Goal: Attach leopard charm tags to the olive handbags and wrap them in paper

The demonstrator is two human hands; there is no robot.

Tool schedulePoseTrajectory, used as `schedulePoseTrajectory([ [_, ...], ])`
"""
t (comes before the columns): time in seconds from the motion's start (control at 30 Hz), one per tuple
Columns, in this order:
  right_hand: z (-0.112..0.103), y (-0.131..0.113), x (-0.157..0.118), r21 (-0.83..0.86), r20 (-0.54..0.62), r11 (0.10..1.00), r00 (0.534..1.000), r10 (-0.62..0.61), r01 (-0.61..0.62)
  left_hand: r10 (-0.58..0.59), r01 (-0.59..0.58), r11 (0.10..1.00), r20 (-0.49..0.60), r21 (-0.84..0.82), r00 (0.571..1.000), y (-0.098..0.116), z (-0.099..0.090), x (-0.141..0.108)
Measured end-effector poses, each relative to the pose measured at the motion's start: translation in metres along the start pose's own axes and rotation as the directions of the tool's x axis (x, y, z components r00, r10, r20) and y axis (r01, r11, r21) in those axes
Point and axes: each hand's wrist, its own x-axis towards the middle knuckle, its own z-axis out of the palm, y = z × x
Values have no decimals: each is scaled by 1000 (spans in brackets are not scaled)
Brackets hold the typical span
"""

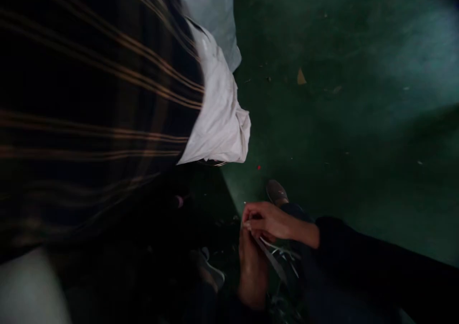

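Hands close together over a dark trouser leg (294, 211): right hand (270, 221) curled, fingertips pinching the ends of pale flat strips (274, 262), left hand (253, 271) raised against it from below, its grip hidden. Strips trailing down past the knee. Grey shoe (276, 192) just beyond, second shoe (210, 266) in shadow alongside. Further off, on a green painted floor (358, 180), white cloth (218, 108) bunched against blurred dark plaid fabric (89, 99), pale blue cloth (211, 13) behind.
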Motion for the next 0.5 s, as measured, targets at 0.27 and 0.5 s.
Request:
schedulePoseTrajectory([
  [0.27, 133, -138, -71, -75, 118, 980, 977, -176, 185, 194, -193, 980, 20, -51, 981, 96, -68, -189],
  [0.5, 185, -84, -87, -243, 143, 968, 989, -32, 67, 749, -517, 663, -469, 542, 468, 173, -186, -376],
])
